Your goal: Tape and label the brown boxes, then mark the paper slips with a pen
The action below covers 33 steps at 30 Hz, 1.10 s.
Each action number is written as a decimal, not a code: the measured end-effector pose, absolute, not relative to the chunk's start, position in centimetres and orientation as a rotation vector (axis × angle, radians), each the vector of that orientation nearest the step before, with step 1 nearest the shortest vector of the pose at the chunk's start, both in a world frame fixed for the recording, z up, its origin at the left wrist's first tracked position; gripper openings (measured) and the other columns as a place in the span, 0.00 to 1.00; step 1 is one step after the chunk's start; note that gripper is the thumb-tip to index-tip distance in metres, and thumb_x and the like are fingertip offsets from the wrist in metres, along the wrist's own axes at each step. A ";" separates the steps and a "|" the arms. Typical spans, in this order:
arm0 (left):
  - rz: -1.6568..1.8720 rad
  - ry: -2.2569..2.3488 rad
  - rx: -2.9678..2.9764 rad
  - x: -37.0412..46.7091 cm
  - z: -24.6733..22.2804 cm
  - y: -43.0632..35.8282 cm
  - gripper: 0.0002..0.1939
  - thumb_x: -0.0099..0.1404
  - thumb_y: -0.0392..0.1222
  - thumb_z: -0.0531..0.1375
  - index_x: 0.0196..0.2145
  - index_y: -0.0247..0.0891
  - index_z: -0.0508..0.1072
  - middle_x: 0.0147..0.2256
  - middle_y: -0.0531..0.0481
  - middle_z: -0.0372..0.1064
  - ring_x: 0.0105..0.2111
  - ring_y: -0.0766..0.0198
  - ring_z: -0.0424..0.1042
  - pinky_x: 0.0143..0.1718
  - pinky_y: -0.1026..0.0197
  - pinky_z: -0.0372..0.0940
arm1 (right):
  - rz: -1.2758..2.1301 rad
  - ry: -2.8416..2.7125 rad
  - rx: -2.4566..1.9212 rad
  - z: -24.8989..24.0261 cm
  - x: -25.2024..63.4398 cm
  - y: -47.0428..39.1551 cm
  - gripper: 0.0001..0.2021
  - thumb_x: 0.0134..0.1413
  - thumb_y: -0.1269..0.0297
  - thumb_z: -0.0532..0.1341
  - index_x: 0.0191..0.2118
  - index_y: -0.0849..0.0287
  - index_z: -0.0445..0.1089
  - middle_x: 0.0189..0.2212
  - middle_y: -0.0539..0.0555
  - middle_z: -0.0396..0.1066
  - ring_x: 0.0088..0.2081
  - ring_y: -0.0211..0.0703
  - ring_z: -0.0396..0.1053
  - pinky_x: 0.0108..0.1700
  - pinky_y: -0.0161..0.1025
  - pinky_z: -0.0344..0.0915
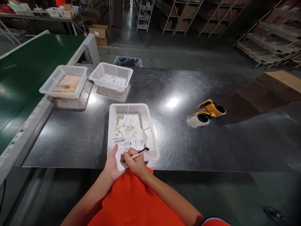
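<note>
My left hand (112,165) grips a white printed slip (121,153) with a barcode near its top, thumb lying on its face. In my right hand (137,164) is a pen (138,153) with a pale barrel and black ends, its tip down at the slip. Both hands are at the near edge of a white perforated plastic basket (154,150). Inside it lie several white labelled packets or papers (138,133) and some gold-coloured rings or wire-like pieces (129,129); their exact kind is unclear.
Farther back on the metal table (178,138) stand a basket with tan envelopes (82,75) and a basket with papers (129,77). A yellow tape dispenser (208,110) lies to the right, near a cardboard box (263,91). A green conveyor (21,72) runs along the left; a lined bin (128,61) stands behind.
</note>
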<state>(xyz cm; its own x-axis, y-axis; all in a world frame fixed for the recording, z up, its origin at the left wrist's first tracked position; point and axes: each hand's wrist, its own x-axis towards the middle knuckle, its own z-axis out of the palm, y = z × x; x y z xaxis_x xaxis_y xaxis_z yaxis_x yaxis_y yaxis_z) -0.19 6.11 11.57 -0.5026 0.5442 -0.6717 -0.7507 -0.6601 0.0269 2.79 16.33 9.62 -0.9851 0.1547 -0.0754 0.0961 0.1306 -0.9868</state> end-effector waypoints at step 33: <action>2.188 0.488 -0.782 -0.1 9.3 0.1 0.25 0.66 0.46 0.53 0.57 0.30 0.64 0.41 0.33 0.75 0.40 0.47 0.75 0.45 0.40 0.68 | 0.918 -3.275 -0.319 -0.6 -4.1 26.8 0.13 0.52 0.71 0.58 0.45 0.62 0.69 0.37 0.62 0.74 0.37 0.48 0.69 0.36 0.39 0.59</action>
<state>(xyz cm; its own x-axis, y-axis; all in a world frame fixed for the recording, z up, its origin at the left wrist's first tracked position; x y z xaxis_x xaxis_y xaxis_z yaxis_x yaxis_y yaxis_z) -0.10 0.09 9.32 -0.5331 0.5233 -0.6648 -0.7561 -0.6472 0.0969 -4.07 26.80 -0.61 -0.9453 0.1025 -0.3096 0.2485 0.8411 -0.4804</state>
